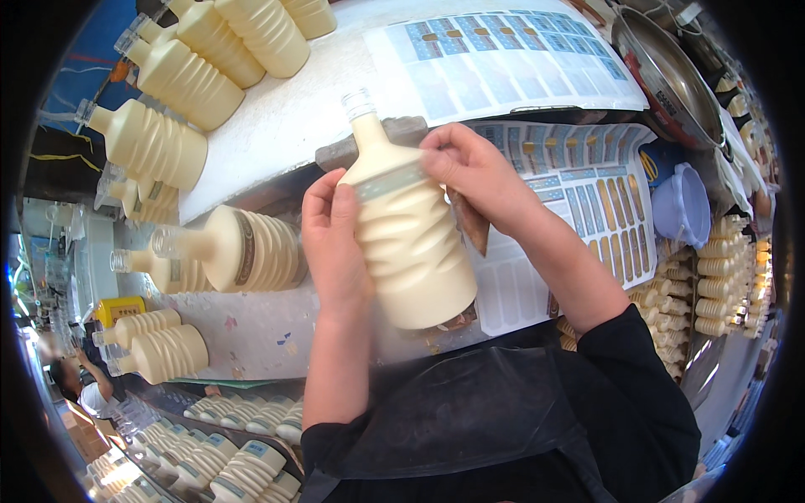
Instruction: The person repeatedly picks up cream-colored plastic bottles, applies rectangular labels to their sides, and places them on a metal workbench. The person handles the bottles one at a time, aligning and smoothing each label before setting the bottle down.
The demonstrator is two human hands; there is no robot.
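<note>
A cream, ribbed bottle (415, 251) with a clear threaded neck lies tilted in front of me, its neck pointing away. A pale blue-green label strip (390, 182) crosses its shoulder below the neck. My left hand (335, 239) is closed at the strip's left end, thumb and fingertips against the bottle's side. At the other end, my right hand (474, 172) pinches the strip with thumb and forefinger. A grey block (331, 156) shows behind the neck, and a brown pointed piece (470, 222) sticks out below my right hand.
Printed label sheets (587, 201) lie to the right, with another sheet (503, 63) on the white table beyond. More cream bottles (189, 80) stand far left; a banded bottle (226, 249) lies nearer. A metal basin (671, 75), lilac bucket (683, 205) and stacked bottles (713, 277) fill the right.
</note>
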